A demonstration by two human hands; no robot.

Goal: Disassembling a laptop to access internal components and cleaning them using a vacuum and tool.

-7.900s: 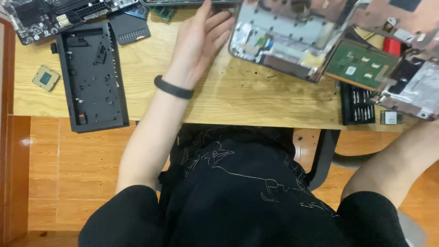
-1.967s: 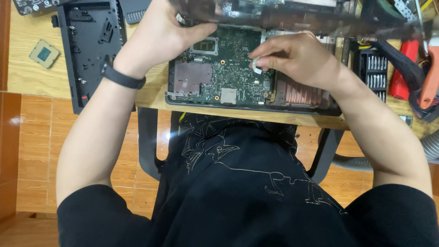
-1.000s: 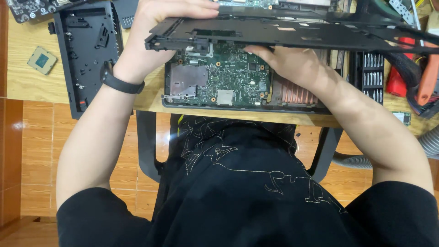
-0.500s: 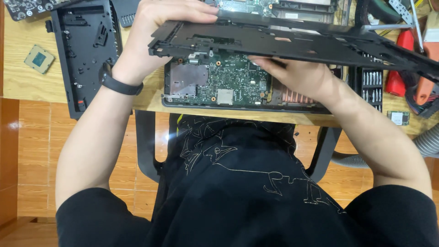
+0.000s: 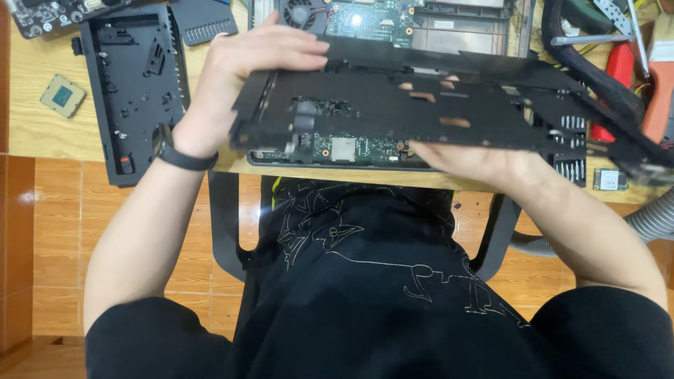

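Head view: black panel (image 5: 421, 105) now lowered flat over the board (image 5: 344, 149).
Left hand (image 5: 246, 77) grips its left edge; right hand (image 5: 477, 158) supports underneath, fingers probably curled, mostly hidden.

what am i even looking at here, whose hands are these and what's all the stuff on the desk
There is one picture, taken by a camera worn on a person's head and looking down, so you see their own arms and black-clothed lap. No machine is at work, only two bare hands. The left hand, with a black wristband, grips the left end of a big black laptop cover; the right hand holds it from underneath. The cover is lifted above a green circuit board at the edge of the wooden desk. Also on the desk: a black plastic panel on the left, a small square processor chip beside it, another opened laptop with a fan further back, and red-handled tools on the right.
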